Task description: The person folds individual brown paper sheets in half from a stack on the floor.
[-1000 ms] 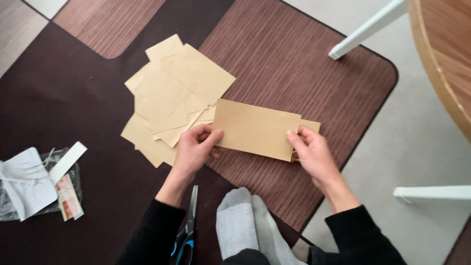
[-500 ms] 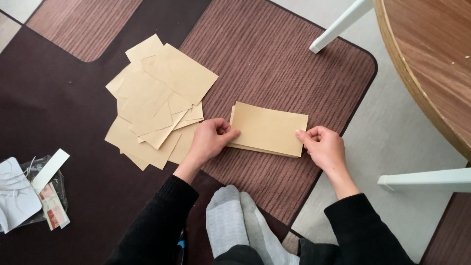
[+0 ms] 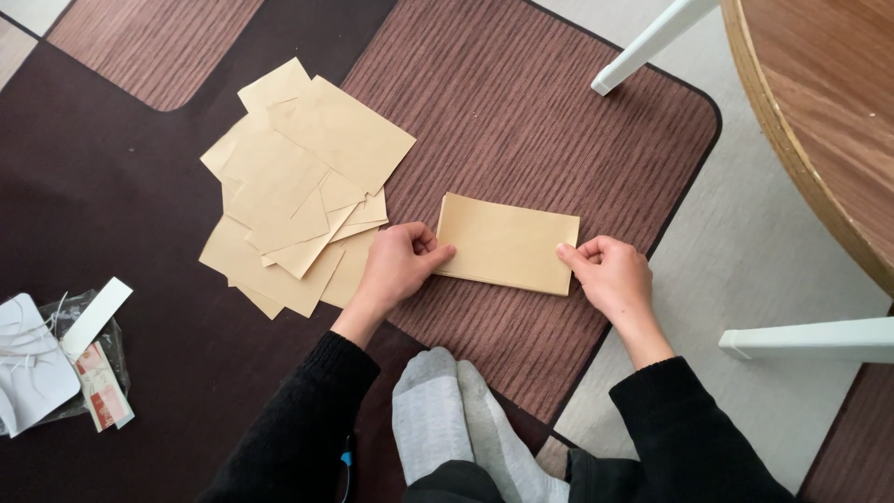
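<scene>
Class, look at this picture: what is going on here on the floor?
A person sitting on a brown rug holds a tan folded paper flat on it, the left hand pinching its left edge and the right hand its right edge. A loose pile of tan paper sheets lies just to the left. Grey-socked feet show below, and a clear bag of white scraps sits far left.

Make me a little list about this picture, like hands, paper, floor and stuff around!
Left hand: presses the left end of the folded tan paper
Right hand: pinches its right end
Paper pile: loose tan sheets, left of the folded one
Floor: brown striped rug
Feet: grey socks
Far left: plastic bag of scraps
Right: round wooden table, white legs
</scene>
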